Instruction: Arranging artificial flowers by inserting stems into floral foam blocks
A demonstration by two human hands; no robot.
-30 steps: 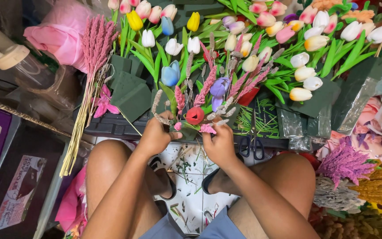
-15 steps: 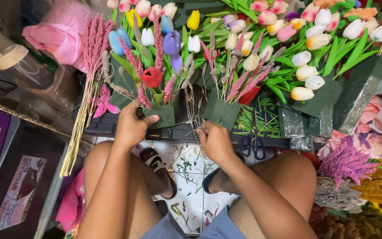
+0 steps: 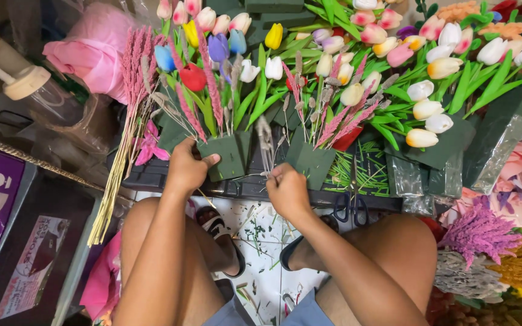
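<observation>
The left hand [image 3: 185, 166] grips a green foam block [image 3: 226, 158] of artificial tulips by its corner, light but likely crumbly, while the right hand [image 3: 286, 188] seems to pinch a thin, bendy dried stem [image 3: 265, 148] low down beside it.

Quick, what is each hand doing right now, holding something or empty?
Left hand: closed on the green foam block that holds an arrangement of tulips.
Right hand: closed, pinching a thin dried stem.
</observation>
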